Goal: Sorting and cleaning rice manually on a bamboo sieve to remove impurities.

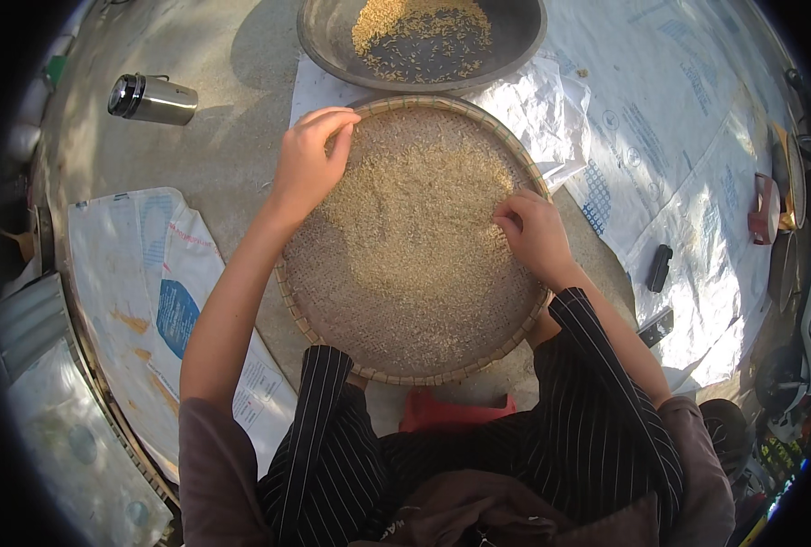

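A round woven winnowing tray [319,301] rests across my knees. Pale grain [423,237] is spread thinly over most of it. My left hand [312,159] is at the tray's far left rim, thumb and fingertips pinched together; anything between them is too small to make out. Over the right side of the grain, my right hand [535,235] is also closed in a pinch, fingertips just above or touching the grain. What it holds, if anything, cannot be seen.
Beyond the tray stands a dark basin [328,46] with golden unhusked grain [423,27]. A steel flask [154,98] lies on the concrete at left. Flattened white sacks [642,155] cover the ground at right, with a small black object [660,268] on them. Something red [455,410] shows beneath me.
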A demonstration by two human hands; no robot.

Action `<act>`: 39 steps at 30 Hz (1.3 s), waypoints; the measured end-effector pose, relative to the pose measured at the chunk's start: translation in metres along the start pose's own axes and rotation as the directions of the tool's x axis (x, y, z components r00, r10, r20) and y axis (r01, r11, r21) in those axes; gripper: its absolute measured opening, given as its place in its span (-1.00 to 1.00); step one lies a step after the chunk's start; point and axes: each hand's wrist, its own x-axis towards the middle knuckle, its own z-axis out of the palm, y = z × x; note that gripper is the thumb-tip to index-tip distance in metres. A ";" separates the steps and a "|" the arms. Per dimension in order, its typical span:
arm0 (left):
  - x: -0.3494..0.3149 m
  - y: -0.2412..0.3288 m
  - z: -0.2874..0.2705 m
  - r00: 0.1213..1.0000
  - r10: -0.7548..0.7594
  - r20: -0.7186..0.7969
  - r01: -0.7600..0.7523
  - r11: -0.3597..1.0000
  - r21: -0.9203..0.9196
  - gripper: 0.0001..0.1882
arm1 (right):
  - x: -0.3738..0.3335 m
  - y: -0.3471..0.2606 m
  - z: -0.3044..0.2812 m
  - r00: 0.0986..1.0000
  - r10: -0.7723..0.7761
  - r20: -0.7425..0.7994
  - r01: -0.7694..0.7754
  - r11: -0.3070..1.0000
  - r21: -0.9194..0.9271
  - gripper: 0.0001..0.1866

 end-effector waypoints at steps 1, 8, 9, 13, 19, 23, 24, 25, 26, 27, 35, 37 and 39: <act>-0.008 -0.002 -0.010 1.000 0.002 -0.005 -0.002 1.000 0.002 -0.83 | -0.002 -0.010 -0.003 1.000 0.016 0.011 -0.016 1.000 0.018 -0.97; -0.056 -0.057 -0.083 0.948 -0.316 0.046 0.314 0.949 0.038 -0.89 | 0.017 -0.080 0.035 0.991 0.130 0.034 -0.131 0.991 0.036 -0.95; -0.064 -0.068 -0.091 0.920 -0.383 0.086 0.383 0.924 0.023 -0.89 | 0.020 -0.086 0.045 0.990 0.144 0.001 -0.144 0.988 0.055 -0.95; -0.116 -0.095 -0.117 0.878 -0.441 0.187 0.443 0.896 0.035 -0.86 | 0.030 -0.114 0.090 0.970 0.241 -0.032 -0.232 0.957 0.174 -0.88; -0.166 -0.113 -0.109 0.833 -0.549 0.061 0.553 0.831 -0.061 -0.86 | 0.051 -0.135 0.125 0.961 0.270 0.066 -0.277 0.936 0.218 -0.80; -0.168 -0.124 -0.109 0.834 -0.545 0.087 0.548 0.836 -0.020 -0.87 | 0.054 -0.142 0.140 0.976 0.216 0.029 -0.217 0.947 0.239 -0.81; -0.169 -0.125 -0.109 0.828 -0.550 0.106 0.555 0.832 -0.014 -0.87 | 0.055 -0.144 0.140 0.978 0.208 0.028 -0.208 0.948 0.239 -0.81; -0.169 -0.127 -0.108 0.827 -0.552 0.104 0.556 0.831 -0.016 -0.87 | 0.057 -0.146 0.139 0.980 0.199 0.028 -0.199 0.950 0.240 -0.81; -0.169 -0.128 -0.108 0.833 -0.546 0.090 0.550 0.835 -0.018 -0.88 | 0.059 -0.148 0.136 0.980 0.197 0.030 -0.198 0.951 0.238 -0.81; -0.169 -0.129 -0.108 0.838 -0.540 0.075 0.543 0.840 -0.020 -0.88 | 0.062 -0.149 0.132 0.976 0.214 0.045 -0.219 0.942 0.255 -0.81; -0.157 -0.122 -0.117 0.757 -0.640 0.132 0.652 0.755 -0.079 -0.91 | 0.084 -0.156 0.106 0.987 0.159 0.014 -0.155 0.934 0.321 -0.83; -0.154 -0.120 -0.117 0.728 -0.667 0.157 0.683 0.726 -0.083 -0.91 | 0.097 -0.161 0.089 0.990 0.133 -0.047 -0.112 0.945 0.308 -0.83; -0.152 -0.121 -0.118 0.739 -0.653 0.166 0.672 0.732 -0.109 -0.93 | 0.121 -0.178 0.064 0.992 0.096 -0.081 -0.063 0.940 0.336 -0.83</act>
